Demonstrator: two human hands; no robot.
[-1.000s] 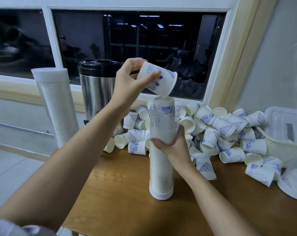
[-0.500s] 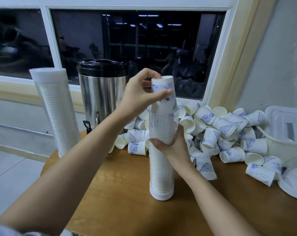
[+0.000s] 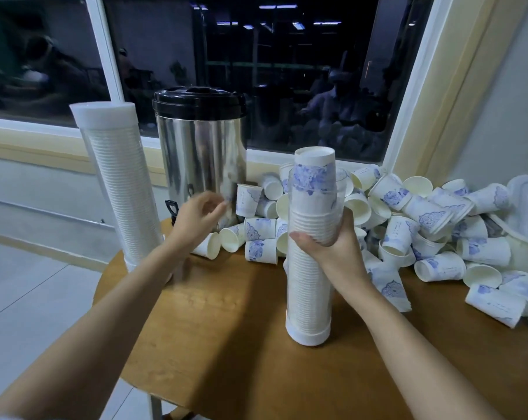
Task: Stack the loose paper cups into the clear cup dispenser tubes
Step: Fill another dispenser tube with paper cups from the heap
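A clear dispenser tube (image 3: pixel 308 286) stands upright on the wooden table (image 3: pixel 226 344), packed with white cups. An upside-down cup with a blue print (image 3: pixel 314 171) sticks out of its top. My right hand (image 3: pixel 332 244) grips the tube around its upper part. My left hand (image 3: pixel 200 212) hovers empty, fingers apart and blurred, left of the tube and just in front of the loose cups (image 3: pixel 258 228). A big pile of loose blue-printed paper cups (image 3: pixel 423 225) lies behind and right of the tube.
A second tube (image 3: pixel 120 186), full and capped, stands at the table's left edge. A steel urn with a black lid (image 3: pixel 200 140) sits behind my left hand. A clear plastic container (image 3: pixel 526 225) is at the far right. Behind is a dark window.
My left hand set the cup upside down on the tube's stack, let go, and moved down and left toward the loose cups. My right hand kept its hold on the tube.
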